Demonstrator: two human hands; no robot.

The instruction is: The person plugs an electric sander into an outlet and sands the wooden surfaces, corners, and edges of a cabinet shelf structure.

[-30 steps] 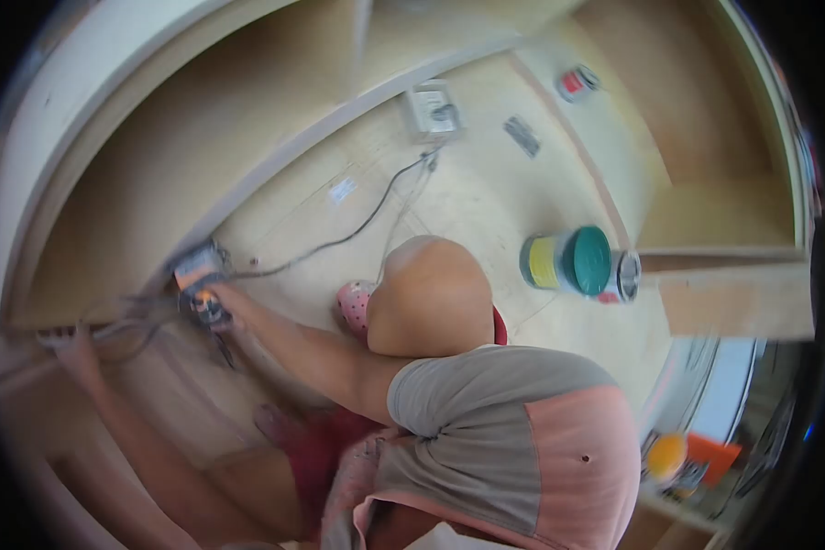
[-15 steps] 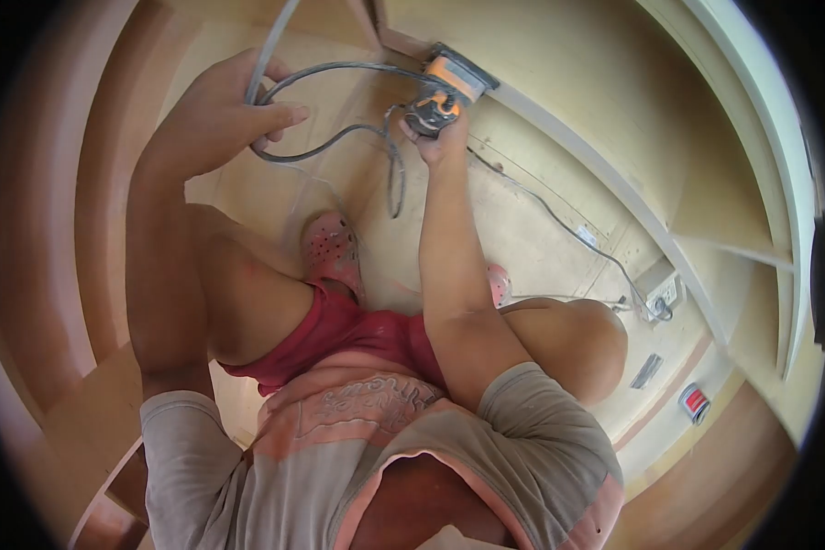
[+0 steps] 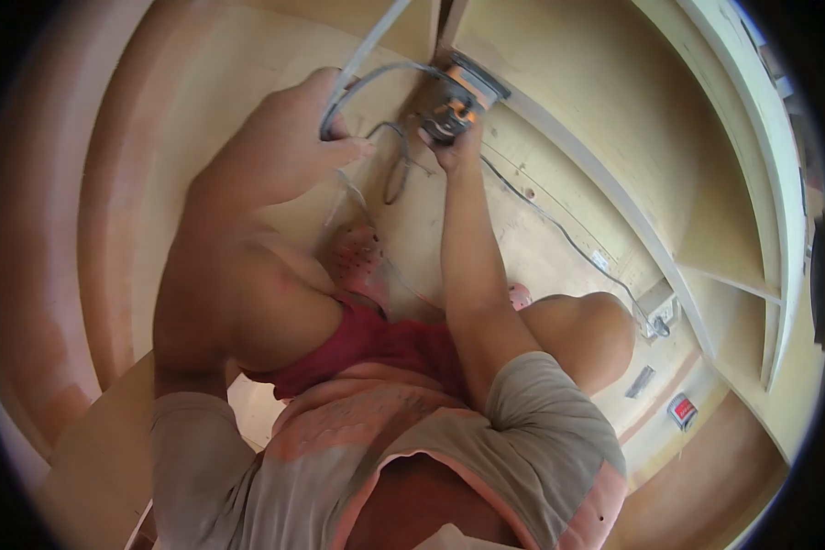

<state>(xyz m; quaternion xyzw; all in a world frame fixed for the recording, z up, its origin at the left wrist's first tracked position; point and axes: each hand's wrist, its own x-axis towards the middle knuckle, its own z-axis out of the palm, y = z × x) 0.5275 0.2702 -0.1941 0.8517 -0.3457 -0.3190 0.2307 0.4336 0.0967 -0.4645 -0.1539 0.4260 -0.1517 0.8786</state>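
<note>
My right hand (image 3: 451, 151) is wrapped round the body of an orange and black power sander (image 3: 463, 99). The sander's flat pad faces away from me, at the edge of a wooden panel near the corner. Its dark power cord (image 3: 396, 66) loops left to my left hand (image 3: 316, 124), which is closed on it. From that hand a paler grey length of cord (image 3: 373, 38) rises toward the camera. A slack loop of cord hangs between the two hands.
A wooden divider edge (image 3: 596, 170) curves along the right beside shelf compartments. A dark cable (image 3: 559, 226) runs over the floor to an outlet box (image 3: 655, 307). A red-labelled roll or can (image 3: 681, 412) and a grey strip (image 3: 641, 381) lie at lower right. My pink clog (image 3: 362, 257) is below.
My left hand has moved right, closer to the sander, with the cord in it. The sander and right hand appear slightly further right and lower, partly because the view has shifted.
</note>
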